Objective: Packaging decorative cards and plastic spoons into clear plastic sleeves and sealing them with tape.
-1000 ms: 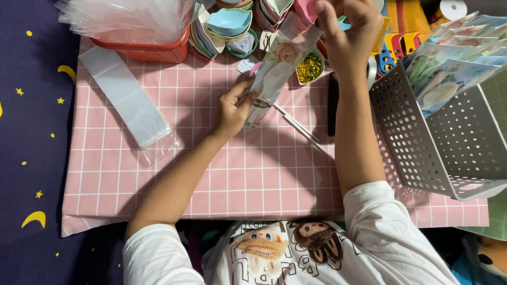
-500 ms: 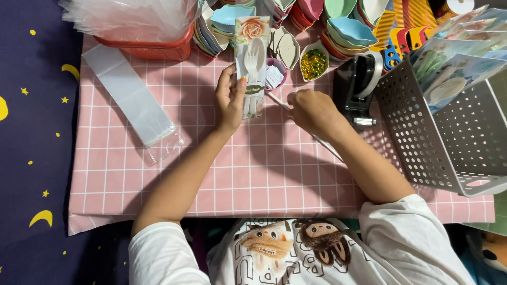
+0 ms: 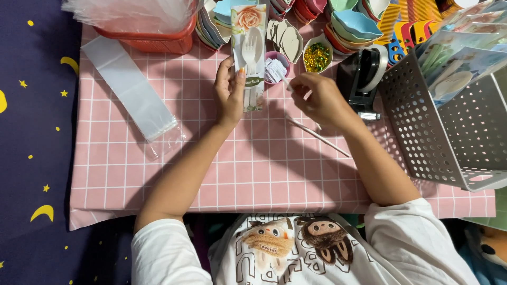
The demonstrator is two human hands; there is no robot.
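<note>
I wore a white short-sleeved cotton T-shirt (image 3: pixel 338 264), its sleeves ending above my elbows, so both forearms were bare. Across the chest ran a print of two cartoon monkeys: a tan-faced one with an orange muzzle at seven o'clock of the shirt's middle, a dark-brown one with round ears at five o'clock, with grey outlined lettering beneath them. My left hand (image 3: pixel 231 92) and right hand (image 3: pixel 317 100) were bare, without rings, watch or bracelet. The thumbnail on my left hand carried orange polish.
</note>
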